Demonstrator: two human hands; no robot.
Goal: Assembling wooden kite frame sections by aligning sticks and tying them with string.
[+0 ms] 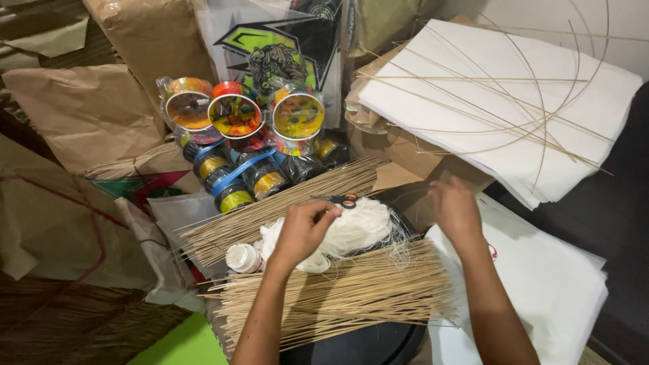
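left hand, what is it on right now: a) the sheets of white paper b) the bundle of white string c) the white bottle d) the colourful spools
b: the left hand rests with curled fingers on the bundle of white string, between the two bundles of thin sticks, beside the white bottle and clear of it.

Colourful string spools (234, 115) in row at back; brown paper (88, 111) left; bent thin sticks (500, 101) on stacked white sheets (608, 94) right.
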